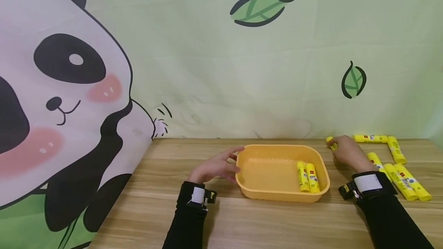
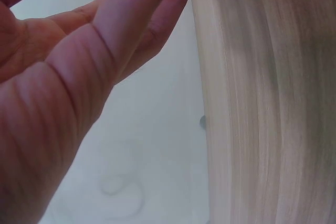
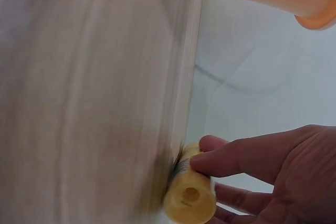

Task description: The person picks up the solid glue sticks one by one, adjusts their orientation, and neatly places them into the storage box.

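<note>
While the left hand (image 1: 216, 166) rested its loosely extended fingers against the left side of the orange tray (image 1: 266, 176), gripping nothing that could be made out, the right hand (image 1: 349, 153) pinched a yellow tube (image 3: 190, 203) between thumb and fingers, just beyond the tray's right rear corner. Whether that tube touched the surface (image 1: 277, 222) or hung slightly above it, one could not tell; its hollowed end faced the right wrist camera. Inside the tray, near its right end, two more tubes lay side by side, one on the left (image 1: 302, 178) and one on the right (image 1: 313, 180), both running roughly front to back. Farther right of the tray, past the right hand, a tube (image 1: 370, 138) lay crosswise along the back edge, with a slanted tube (image 1: 396, 150) at its right end. Nearer the person, but also right of the tray, three tubes lay slanted: one partly hidden by the wrist (image 1: 375, 160), then a pair close together (image 1: 401, 181). Behind the tray rose a pale green backdrop (image 1: 207, 68), with a printed panda (image 1: 79, 122) on the tray's left.
</note>
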Action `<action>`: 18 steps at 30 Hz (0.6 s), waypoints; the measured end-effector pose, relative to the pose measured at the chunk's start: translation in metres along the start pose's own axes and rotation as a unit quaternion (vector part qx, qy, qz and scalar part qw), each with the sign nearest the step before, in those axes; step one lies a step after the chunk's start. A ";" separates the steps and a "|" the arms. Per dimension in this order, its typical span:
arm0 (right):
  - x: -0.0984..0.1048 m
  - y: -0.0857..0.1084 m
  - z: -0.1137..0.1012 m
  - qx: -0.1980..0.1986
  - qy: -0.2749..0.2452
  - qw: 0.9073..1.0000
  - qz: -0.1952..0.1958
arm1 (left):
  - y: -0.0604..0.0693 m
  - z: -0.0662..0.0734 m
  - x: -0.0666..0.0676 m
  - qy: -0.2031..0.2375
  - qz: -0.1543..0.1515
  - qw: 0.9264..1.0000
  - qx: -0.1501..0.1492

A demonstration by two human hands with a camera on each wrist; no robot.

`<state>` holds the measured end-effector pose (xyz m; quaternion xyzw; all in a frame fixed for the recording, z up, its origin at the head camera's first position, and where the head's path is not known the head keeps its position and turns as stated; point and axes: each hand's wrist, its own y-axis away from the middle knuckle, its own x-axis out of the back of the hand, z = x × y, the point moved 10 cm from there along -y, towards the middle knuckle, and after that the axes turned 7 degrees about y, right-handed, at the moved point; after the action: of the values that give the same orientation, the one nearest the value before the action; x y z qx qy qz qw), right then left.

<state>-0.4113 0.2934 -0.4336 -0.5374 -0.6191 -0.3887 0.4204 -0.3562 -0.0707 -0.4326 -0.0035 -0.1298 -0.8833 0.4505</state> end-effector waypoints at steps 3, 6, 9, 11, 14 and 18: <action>0.002 0.003 0.001 -0.007 -0.010 1.000 -0.001 | -0.001 -0.001 0.000 0.000 0.000 1.000 0.000; 0.004 0.005 0.002 -0.017 -0.022 1.000 -0.003 | -0.001 -0.002 0.000 0.000 0.001 1.000 0.001; 0.007 0.005 0.003 -0.016 -0.031 0.999 -0.001 | -0.001 -0.002 0.000 0.001 0.002 1.000 0.003; 0.008 0.004 0.004 -0.014 -0.036 0.999 -0.001 | -0.002 -0.003 0.001 0.000 0.003 1.000 0.003; 0.008 0.004 0.005 -0.014 -0.047 0.999 -0.005 | -0.002 -0.003 0.001 -0.002 0.004 1.000 0.003; 0.007 0.005 0.007 -0.021 -0.061 0.998 -0.009 | -0.002 -0.003 0.001 -0.003 0.004 1.000 0.003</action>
<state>-0.4076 0.3027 -0.4289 -0.5631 -0.6402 -0.3722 0.3667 -0.3579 -0.0714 -0.4359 -0.0059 -0.1337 -0.8810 0.4538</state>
